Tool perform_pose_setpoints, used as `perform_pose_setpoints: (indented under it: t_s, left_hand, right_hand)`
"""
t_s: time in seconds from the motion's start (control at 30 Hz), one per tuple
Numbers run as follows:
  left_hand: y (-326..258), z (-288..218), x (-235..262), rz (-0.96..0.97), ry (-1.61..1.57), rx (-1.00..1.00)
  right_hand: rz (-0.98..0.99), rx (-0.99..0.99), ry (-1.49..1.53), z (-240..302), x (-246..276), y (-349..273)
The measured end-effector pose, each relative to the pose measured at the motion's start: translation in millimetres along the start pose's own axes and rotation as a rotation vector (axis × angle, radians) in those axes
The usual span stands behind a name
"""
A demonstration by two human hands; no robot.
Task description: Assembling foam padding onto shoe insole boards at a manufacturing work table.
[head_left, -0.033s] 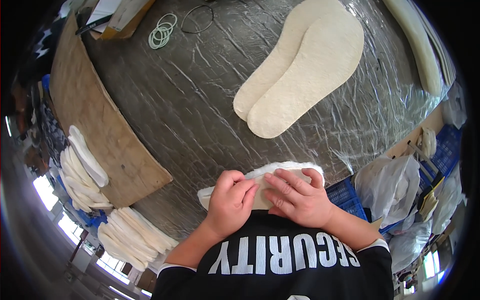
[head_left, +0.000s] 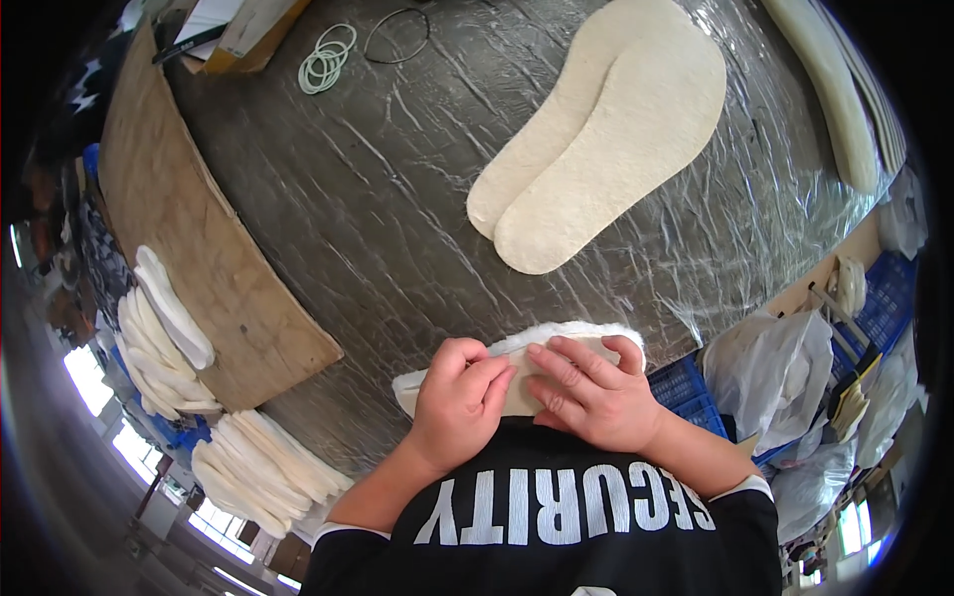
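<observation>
Close to my body at the table's near edge lies a cream insole (head_left: 523,398) with a fluffy white edge along its far side. My left hand (head_left: 458,402) rests on its left part, fingers curled and thumb pressed to the forefinger; whatever is pinched there is too small or hidden to make out. Over the right part, my right hand (head_left: 588,390) lies with its fingers stretched out and slightly spread on the surface. Farther up the table are two large cream fleece insoles (head_left: 616,149), one overlapping the other.
A brown board (head_left: 189,228) lies at the left, with stacks of white insoles (head_left: 263,467) beside it. Pale rubber bands (head_left: 326,62) and a cardboard box (head_left: 253,40) are at the far left. Blue crates (head_left: 688,392) and plastic bags (head_left: 770,368) stand at the right.
</observation>
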State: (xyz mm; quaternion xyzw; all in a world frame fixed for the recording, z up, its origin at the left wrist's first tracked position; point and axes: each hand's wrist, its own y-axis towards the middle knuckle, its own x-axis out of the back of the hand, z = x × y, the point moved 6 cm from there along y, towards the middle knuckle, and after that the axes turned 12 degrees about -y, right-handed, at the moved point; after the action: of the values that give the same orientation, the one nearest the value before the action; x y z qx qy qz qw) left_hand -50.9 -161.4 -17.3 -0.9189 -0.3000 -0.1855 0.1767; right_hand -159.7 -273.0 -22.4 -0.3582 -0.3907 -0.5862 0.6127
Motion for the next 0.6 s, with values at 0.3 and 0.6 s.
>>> perform_pose_setpoints:
  t_s: [0.3,0.6]
  left_hand:
    - [-4.6,9.9,11.4,0.022,-0.059,0.072]
    - [-38.1,41.4,66.1,0.168,-0.114,0.419]
  right_hand:
    - [-0.071,-0.005,-0.117,7.1,-10.7,-2.1]
    - [0.011,-0.059,-0.115,14.0,1.7,10.2]
